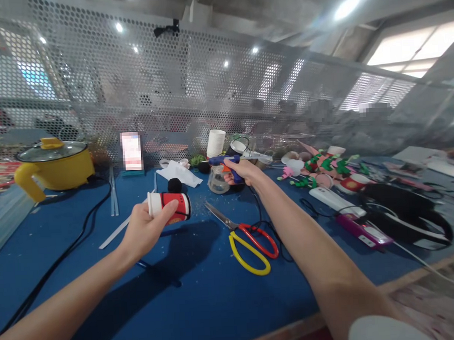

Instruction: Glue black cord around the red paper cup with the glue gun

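My left hand [144,226] is closed around a red and white paper cup [180,206], tilted on its side above the blue table. Behind the cup lies a black pompom [174,185]. Farther off, my right hand [239,171] grips a blue hot glue gun [222,160], its nozzle pointing left. Just below the gun stands a clear jar [217,181], partly hidden. Between my arms rest large scissors [248,239] with one red and one yellow handle, blades apart. A black cord runs down from the right hand beside the scissors.
A yellow electric pot [61,164] stands far left, its black cord crossing the table. A phone [131,151] leans at the back near white paper [180,173] and stacked white cups [216,143]. On the right are craft flowers [324,165], a power strip [335,201] and a purple box [363,230].
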Tool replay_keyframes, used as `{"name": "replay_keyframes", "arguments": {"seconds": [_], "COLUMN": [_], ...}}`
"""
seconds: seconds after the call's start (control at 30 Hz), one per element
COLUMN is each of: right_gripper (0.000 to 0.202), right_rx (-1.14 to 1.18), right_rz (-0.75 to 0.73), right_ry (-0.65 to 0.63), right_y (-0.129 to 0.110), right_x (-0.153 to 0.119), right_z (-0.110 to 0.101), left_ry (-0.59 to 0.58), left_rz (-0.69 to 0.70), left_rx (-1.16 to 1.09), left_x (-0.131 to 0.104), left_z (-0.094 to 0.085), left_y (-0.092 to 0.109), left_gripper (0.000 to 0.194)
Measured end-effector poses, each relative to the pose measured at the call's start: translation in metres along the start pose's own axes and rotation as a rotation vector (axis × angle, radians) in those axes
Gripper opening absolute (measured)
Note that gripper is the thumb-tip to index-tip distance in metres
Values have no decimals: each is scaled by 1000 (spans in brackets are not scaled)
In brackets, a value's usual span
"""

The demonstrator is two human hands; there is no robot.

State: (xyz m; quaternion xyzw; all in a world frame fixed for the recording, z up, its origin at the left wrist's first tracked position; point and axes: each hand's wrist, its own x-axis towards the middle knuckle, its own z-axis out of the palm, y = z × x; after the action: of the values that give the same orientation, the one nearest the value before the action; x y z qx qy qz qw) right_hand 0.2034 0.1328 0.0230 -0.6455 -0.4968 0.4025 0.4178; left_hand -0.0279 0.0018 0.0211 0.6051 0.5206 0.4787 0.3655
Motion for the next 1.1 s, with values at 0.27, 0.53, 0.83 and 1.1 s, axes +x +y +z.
{"name": "replay_keyframes", "arguments": {"seconds": [0.27,0.53,0.83,1.1], "right_gripper": [28,20,13,10], "right_rx": [-317,-561,-630,-242], "right_rz": [-120,-1014,-964,-682], "right_ry": [163,-52,-99,-294], "right_y": [-7,-26,-3,-6], "right_x": [-12,-122,-141,-133], "right_z": [-18,21,60,47], "left_ry": [-28,-103,-182,-242], "left_rz": [-13,-71,-179,-237], "left_rx": [-11,-43,-77,-118], "left_x": [-3,-4,-3,-7], "left_z": [0,7,11,10], "left_y": [8,6,-8,-5], "left_gripper": [25,27,38,43]}}
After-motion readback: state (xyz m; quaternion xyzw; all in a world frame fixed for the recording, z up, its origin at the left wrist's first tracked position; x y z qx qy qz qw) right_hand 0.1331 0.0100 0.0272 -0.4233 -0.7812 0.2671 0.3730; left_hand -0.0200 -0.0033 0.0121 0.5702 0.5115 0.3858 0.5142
